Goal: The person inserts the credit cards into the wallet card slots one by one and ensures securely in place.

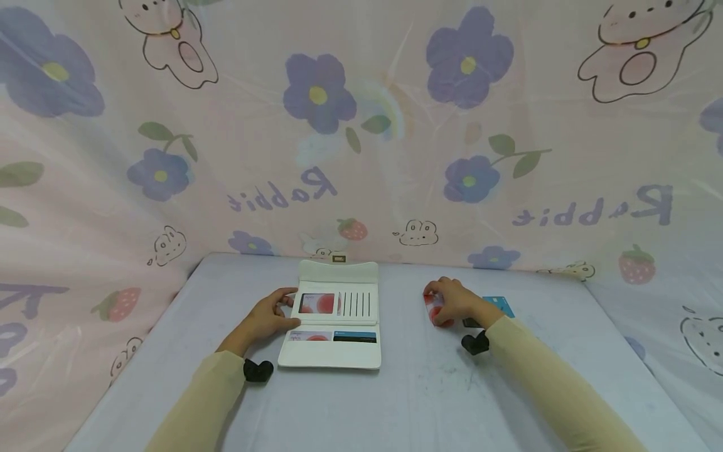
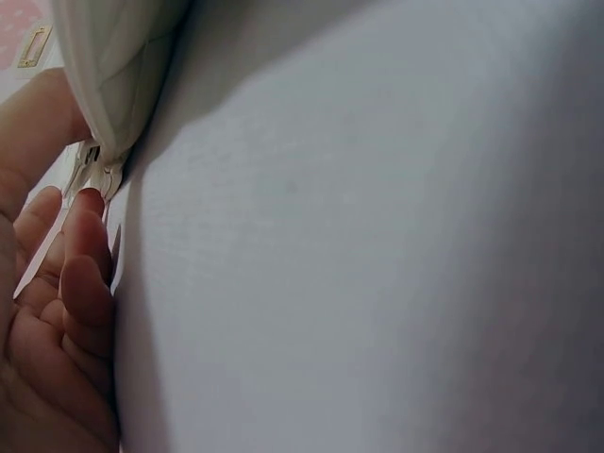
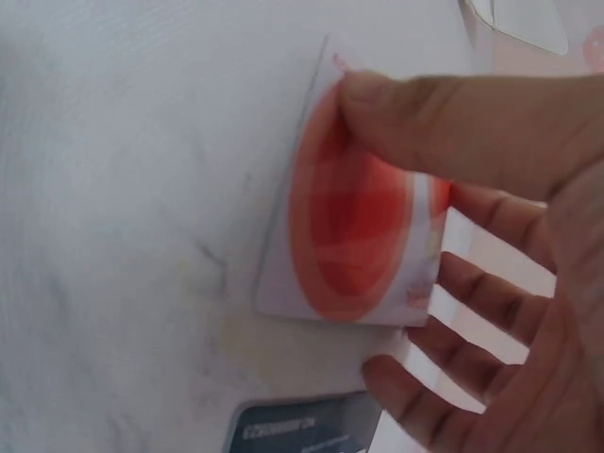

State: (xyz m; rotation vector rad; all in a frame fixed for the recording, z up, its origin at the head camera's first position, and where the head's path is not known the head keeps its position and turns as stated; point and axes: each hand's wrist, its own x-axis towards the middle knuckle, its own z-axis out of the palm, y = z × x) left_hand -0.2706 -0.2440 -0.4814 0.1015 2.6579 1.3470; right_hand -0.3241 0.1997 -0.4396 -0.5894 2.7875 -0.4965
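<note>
A white card wallet [image 1: 327, 358] lies unfolded on the table, its small gold clasp [image 1: 339, 258] at the far end. Inside are a red-and-pink card [image 1: 317, 304] in the upper pocket, a pale card with a red shape [image 1: 310, 336] and a blue-and-black card [image 1: 354, 336] below, beside several narrow slots. My left hand [image 1: 272, 316] holds the wallet's left edge with thumb and fingers; the left wrist view catches curled fingers [image 2: 90, 283] by its side. Right of the wallet, my right hand [image 1: 456, 301] pinches a white card with a red oval [image 3: 354, 226], tilted.
A blue card [image 1: 499, 306] lies on the table behind the right wrist. A dark card [image 3: 302, 425] lies close to the right fingers. The white table [image 1: 418, 402] ends at a hanging cloth [image 1: 395, 157] printed with flowers and rabbits. Black straps sit at both wrists.
</note>
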